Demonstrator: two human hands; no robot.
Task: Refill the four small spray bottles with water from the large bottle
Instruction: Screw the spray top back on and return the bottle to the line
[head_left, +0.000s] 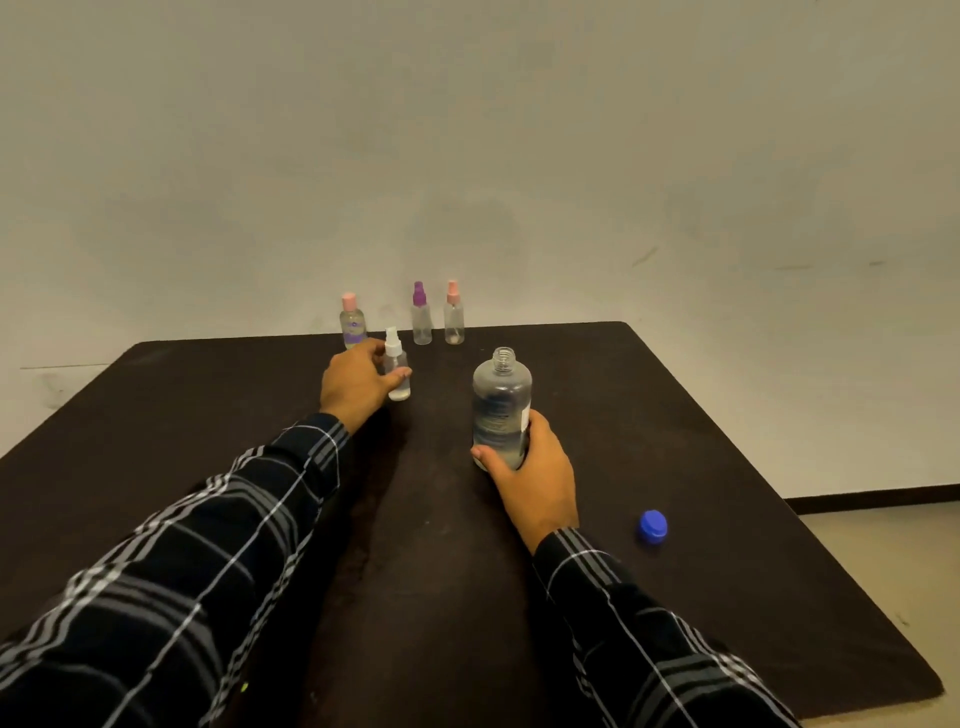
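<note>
One large bottle (501, 400) stands upright in the middle of the dark table (727, 441), its long axis vertical and its open neck pointing up. The right hand (530, 467) wraps around its lower part from the near side. To the left, the left hand (356, 384) grips an upright white-capped spray bottle (397, 374). A blue cap (652, 526) lies at the near right.

The left hand (358, 387) hides the base of the pink-capped labelled bottle (352, 319), and its fingers disappear behind the white-capped spray bottle (398, 374). Fingers of the right hand (537, 480) are mostly hidden behind the large bottle (501, 402), whose label print is too blurred to read. Both plaid sleeves (208, 571) run off the bottom edge.
</note>
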